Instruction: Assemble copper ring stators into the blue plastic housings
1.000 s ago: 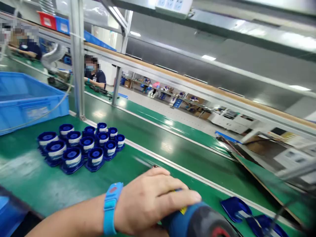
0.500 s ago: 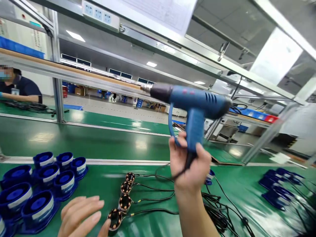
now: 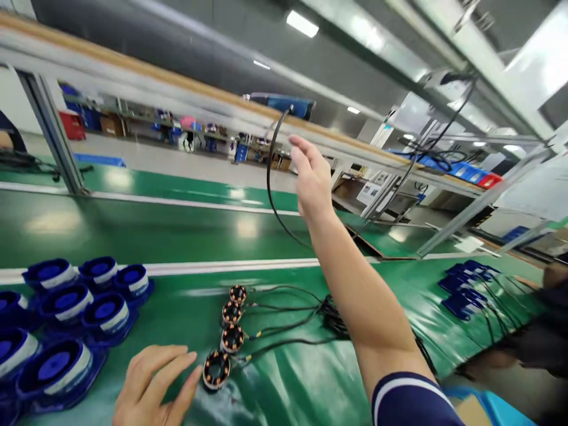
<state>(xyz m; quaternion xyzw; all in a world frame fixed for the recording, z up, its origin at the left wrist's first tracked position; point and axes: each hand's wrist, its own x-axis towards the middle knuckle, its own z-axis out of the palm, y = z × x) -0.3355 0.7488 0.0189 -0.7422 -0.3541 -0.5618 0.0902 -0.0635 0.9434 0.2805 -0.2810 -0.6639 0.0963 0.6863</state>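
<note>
My right hand (image 3: 311, 174) is raised in front of the overhead shelf, below the heat gun and apart from it; its visible fingers stretch out with nothing in them. The blue heat gun (image 3: 298, 107) lies on the shelf, partly hidden by the shelf's edge, its black cord (image 3: 270, 171) hanging down. My left hand (image 3: 155, 384) is low over the bench, fingers apart, beside the nearest wound copper coil ring (image 3: 216, 370). Several such rings stand in a row, with black cables (image 3: 293, 342) running right.
Several blue round housings (image 3: 62, 370) with white bands stand at the left. More blue parts (image 3: 465, 290) with cables lie at the right. The wood-edged shelf (image 3: 177, 83) crosses above the green bench (image 3: 177, 313). Metal posts (image 3: 53, 130) rise behind it.
My right hand has let go of the heat gun, which now rests on the shelf. My left hand remains beside the coil rings. The view has shifted.
</note>
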